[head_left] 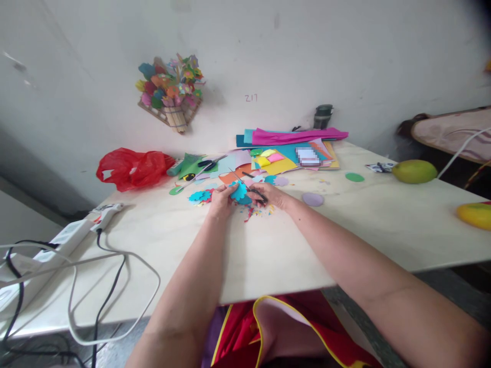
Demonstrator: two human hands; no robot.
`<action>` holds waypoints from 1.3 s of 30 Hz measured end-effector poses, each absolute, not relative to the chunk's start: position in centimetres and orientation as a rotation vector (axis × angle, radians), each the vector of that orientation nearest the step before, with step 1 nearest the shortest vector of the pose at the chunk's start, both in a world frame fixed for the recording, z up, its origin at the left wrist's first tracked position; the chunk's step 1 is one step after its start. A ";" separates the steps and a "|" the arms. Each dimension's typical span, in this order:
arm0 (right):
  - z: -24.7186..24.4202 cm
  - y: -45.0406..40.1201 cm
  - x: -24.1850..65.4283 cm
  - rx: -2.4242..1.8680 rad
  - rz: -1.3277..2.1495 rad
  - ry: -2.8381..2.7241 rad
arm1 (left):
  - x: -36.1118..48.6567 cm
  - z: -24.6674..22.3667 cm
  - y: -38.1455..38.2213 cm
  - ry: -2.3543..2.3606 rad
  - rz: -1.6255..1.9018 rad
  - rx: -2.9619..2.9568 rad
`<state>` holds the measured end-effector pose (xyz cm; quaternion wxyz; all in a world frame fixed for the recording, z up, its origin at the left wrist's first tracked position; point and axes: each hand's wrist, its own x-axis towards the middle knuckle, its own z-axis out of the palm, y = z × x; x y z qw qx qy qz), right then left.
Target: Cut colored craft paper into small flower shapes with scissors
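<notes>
One blue scalloped paper piece (238, 191), likely light, bendable and easily creased, best taken by its edge, above the table (264, 255), pinched in the closed fingers of the left hand (221, 200); black-handled scissors (258, 194), right hand's (273, 196) fingers curled around the handles.

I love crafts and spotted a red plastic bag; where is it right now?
In the head view, the red plastic bag sits at the table's far left, near the wall, just left of the green sheet.
</notes>
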<state>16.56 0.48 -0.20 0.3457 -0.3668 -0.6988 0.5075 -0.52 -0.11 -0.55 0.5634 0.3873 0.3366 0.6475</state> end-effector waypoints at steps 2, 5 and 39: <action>-0.1 0.3 16.5 -0.949 1.326 -1.801 | -0.4 -0.4 -0.2 0.800 1.528 0.899; 0.2 0.0 16.5 -0.967 1.339 -1.781 | -0.4 -0.3 -0.3 0.814 1.530 0.888; -0.3 0.4 16.3 -0.912 1.416 -1.720 | -0.3 -0.2 -0.2 0.835 1.529 0.859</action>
